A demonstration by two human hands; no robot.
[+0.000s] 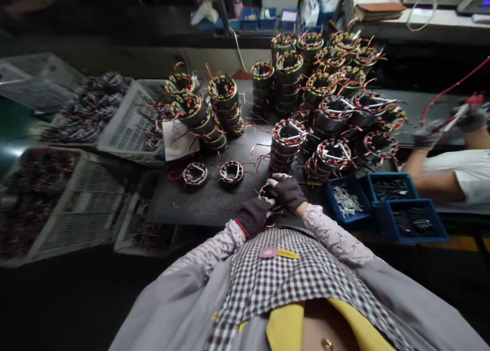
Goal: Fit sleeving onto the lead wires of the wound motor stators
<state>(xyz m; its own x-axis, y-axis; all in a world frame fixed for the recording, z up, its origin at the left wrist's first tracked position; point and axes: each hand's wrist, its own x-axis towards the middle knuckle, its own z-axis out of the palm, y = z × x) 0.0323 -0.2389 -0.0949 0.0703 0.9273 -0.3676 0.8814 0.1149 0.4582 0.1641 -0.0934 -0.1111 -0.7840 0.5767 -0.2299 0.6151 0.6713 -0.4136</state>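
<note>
At the front edge of the dark table, a wound motor stator [264, 191] sits between my two gloved hands, mostly covered by them. My left hand [252, 216] grips its near left side with bent fingers. Over its far right side curls my right hand [288, 192], fingertips on the rim. Two similar stators, one at left [195, 174] and one closer [231, 172], lie flat beyond my left hand. Just past my right hand rises a stator stack [288, 142] with red wire ends and a white sleeve across its top.
More stator stacks [289, 75] crowd the table's back and right. Blue bins [417, 221] of small sleeves and dark parts stand at right. Plastic crates [126, 119] full of stators are on the left. At far right, a co-worker's gloved hands [426, 135] handle red and white leads.
</note>
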